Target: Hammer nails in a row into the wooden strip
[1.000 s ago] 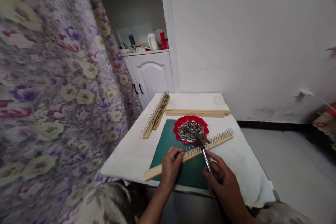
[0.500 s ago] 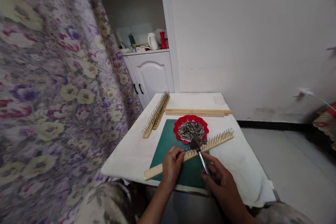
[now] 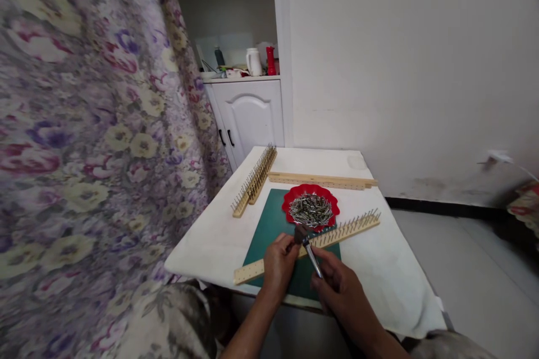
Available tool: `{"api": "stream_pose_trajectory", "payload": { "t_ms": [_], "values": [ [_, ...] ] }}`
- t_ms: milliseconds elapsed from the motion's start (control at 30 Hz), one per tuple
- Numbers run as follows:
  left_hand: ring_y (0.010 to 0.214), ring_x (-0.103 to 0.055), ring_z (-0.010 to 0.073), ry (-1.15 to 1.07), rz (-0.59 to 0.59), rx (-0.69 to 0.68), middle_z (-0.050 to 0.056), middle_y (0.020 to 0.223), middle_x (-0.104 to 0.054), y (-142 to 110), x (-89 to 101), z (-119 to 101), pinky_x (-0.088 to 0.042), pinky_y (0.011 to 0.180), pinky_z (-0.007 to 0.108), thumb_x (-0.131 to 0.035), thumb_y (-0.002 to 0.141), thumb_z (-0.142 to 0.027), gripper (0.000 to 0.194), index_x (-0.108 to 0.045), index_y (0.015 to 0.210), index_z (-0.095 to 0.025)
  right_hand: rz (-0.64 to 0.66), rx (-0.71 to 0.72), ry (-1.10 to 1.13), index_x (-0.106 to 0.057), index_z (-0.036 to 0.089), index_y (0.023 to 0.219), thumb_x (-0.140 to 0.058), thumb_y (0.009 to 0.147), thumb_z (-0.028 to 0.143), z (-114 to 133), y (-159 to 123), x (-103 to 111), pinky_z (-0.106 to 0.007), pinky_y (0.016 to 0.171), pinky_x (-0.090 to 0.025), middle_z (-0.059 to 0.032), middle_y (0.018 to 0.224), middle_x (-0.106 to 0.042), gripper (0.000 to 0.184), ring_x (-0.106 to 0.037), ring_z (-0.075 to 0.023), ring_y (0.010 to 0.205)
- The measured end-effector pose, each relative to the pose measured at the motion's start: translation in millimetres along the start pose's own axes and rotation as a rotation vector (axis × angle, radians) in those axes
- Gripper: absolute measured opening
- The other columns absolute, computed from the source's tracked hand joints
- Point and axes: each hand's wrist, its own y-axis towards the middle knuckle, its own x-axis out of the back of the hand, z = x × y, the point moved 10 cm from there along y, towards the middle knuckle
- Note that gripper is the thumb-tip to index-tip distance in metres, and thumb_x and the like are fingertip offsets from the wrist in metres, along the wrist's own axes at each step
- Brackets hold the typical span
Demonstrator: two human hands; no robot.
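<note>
My left hand (image 3: 278,263) lies over a pale wooden strip (image 3: 249,272), thumb and finger pinched around what looks like a nail, mostly hidden. Gripped in my right hand (image 3: 343,291) is a hammer (image 3: 312,260) with a shiny metal shaft and dark head. The hammer head is right at my left fingertips, over the strip; contact cannot be made out. Upright nails (image 3: 351,225) line the strip's right part, while its left end shows small holes. Beneath it is a green mat (image 3: 266,224). Behind the strip, a red scalloped bowl (image 3: 287,202) holds many loose nails (image 3: 311,210).
Nail-studded wooden strips (image 3: 255,179) lie at the table's back left. More wooden strips (image 3: 324,180) lie across the back. A white cloth (image 3: 210,235) covers the table. A floral curtain (image 3: 92,151) hangs at left, and a white cabinet (image 3: 252,118) stands beyond.
The hammer has moved left along the strip, from above the standing nails to my left fingertips. My left hand keeps its pinch at nearly the same place. The camera view has shifted slightly.
</note>
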Motion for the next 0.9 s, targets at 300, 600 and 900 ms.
{"api": "stream_pose_trajectory", "payload": {
  "t_ms": [300, 600, 900],
  "values": [
    [0.059, -0.047, 0.0093, -0.009, -0.014, 0.009, -0.003, 0.064, -0.047, -0.2, -0.5, 1.9, -0.029, 0.056, 0.02, -0.051, 0.078, -0.021, 0.019, -0.051, 0.059, -0.016, 0.007, 0.006, -0.015, -0.053, 0.024, 0.124, -0.06, 0.082, 0.023, 8.2, -3.2, -0.3, -0.017, 0.037, -0.036, 0.0023, 0.073, -0.057, 0.043, -0.041, -0.0063, 0.042],
    [0.056, -0.043, 0.0091, -0.014, -0.012, 0.021, -0.004, 0.061, -0.042, -0.7, -2.5, 5.3, -0.025, 0.053, 0.021, -0.048, 0.077, -0.019, 0.021, -0.048, 0.056, -0.016, 0.003, -0.045, -0.042, -0.054, 0.021, 0.124, -0.062, 0.08, 0.026, 4.1, -2.1, -1.6, -0.018, 0.036, -0.036, 0.0041, 0.064, -0.055, 0.045, -0.041, -0.0067, 0.039],
    [0.055, -0.041, 0.0088, 0.013, -0.003, 0.05, -0.004, 0.06, -0.041, -0.3, -4.3, 9.4, -0.022, 0.052, 0.021, -0.049, 0.076, -0.018, 0.021, -0.046, 0.056, -0.016, 0.024, -0.043, -0.061, -0.053, 0.021, 0.125, -0.06, 0.082, 0.026, 4.0, -2.7, -2.6, -0.018, 0.036, -0.035, 0.0035, 0.067, -0.056, 0.044, -0.04, -0.0065, 0.039]
  ]
}}
